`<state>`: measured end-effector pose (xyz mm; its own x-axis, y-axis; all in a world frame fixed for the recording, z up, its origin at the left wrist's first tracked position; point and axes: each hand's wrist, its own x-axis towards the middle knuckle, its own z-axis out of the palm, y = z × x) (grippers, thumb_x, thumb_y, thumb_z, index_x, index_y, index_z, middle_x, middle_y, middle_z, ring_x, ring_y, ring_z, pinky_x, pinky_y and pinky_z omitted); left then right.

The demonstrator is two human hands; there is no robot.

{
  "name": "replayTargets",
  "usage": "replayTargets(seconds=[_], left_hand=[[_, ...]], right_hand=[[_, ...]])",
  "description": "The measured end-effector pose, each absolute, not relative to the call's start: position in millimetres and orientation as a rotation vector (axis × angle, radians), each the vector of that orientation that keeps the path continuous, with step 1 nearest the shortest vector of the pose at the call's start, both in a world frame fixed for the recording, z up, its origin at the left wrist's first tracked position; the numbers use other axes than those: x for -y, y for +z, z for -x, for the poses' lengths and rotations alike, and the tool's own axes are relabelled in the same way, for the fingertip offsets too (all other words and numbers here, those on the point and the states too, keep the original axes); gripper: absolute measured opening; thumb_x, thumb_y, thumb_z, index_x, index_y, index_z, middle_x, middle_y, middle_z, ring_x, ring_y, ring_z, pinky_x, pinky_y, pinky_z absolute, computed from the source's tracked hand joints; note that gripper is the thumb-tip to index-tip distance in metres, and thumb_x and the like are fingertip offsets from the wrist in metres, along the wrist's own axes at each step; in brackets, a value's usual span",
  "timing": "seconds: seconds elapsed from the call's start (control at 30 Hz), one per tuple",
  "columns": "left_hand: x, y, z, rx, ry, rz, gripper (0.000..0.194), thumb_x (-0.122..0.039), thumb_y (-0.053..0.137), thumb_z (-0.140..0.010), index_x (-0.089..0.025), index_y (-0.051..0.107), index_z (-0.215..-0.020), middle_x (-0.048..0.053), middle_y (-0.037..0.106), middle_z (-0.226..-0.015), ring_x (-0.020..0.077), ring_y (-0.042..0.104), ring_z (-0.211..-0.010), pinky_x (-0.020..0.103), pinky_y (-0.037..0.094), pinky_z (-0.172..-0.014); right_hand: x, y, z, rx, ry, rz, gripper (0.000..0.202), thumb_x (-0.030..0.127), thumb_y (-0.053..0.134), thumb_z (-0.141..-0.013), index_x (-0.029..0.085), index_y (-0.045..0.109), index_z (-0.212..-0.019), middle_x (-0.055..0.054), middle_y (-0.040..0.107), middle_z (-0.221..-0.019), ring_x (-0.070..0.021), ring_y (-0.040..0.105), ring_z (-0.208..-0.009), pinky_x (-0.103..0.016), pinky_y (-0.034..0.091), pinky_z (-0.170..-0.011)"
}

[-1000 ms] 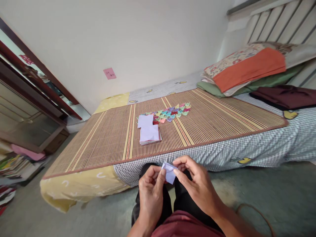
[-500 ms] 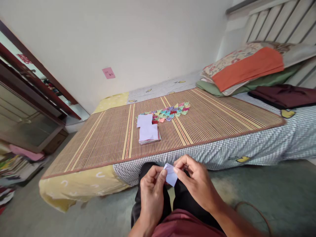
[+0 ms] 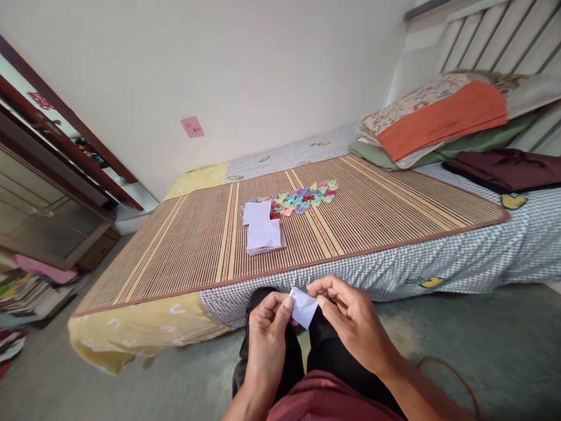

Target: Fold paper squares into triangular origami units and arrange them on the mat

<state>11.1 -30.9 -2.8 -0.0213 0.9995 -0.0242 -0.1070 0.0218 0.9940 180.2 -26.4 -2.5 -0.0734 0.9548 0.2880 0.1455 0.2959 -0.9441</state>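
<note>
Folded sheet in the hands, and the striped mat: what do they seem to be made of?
Folded sheet: most likely thin paper, matte, given its crisp edges and creases.
Mat: perhaps bamboo, low sheen, judging by its narrow parallel strips; it could be an imitation.

Before the bed, the held sheet sits between the left hand and right hand; on the mat, the paper stack lies nearest, paper pieces behind it rightward; pillows lie farther right.

Nothing can be read; the pink note above the mat and red sign left of it bear what may be characters.
</note>
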Motion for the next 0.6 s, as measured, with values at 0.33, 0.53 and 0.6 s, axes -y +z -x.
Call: replayTargets(seconds=[0.33,0.53,0.6], left_hand=[[39,1,-16,-1.183,1.247,-1.216,0.032,-0.043,0.075,-0.089,-0.016,0.071,-0.074,0.001,0.061,-0.064,0.0132,0.051,-0.062,0.023,0.045,-0.060],[38,0,-18,-1.102,1.255,-1.031,0.032,-0.043,0.085,-0.079,-0.016,0.070,-0.073,0.003,0.068,-0.066,0.0146,0.060,-0.064,0.024,0.050,-0.063],[38,1,-17,-1.100,1.243,-1.047,0.032,-0.043,0.084,-0.080,-0.015,0.070,-0.073,0.002,0.067,-0.065,0.0141,0.059,-0.063,0.024,0.050,-0.062]], right_hand=[[22,5,-165,1.550,0.884,1.031,0.021,0.029,0.059,-0.099,0.020,0.068,-0.082,-0.002,0.067,-0.078,-0.0173,0.063,-0.073,-0.027,0.049,-0.069],[21,2,-167,1.456,0.953,1.017,0.024,0.034,0.059,-0.101,0.020,0.063,-0.081,0.000,0.060,-0.074,-0.0148,0.056,-0.066,-0.024,0.045,-0.061],[21,0,-167,1.444,0.956,1.006,0.025,0.035,0.060,-0.101,0.020,0.062,-0.081,0.000,0.059,-0.075,-0.0148,0.055,-0.067,-0.024,0.045,-0.060]])
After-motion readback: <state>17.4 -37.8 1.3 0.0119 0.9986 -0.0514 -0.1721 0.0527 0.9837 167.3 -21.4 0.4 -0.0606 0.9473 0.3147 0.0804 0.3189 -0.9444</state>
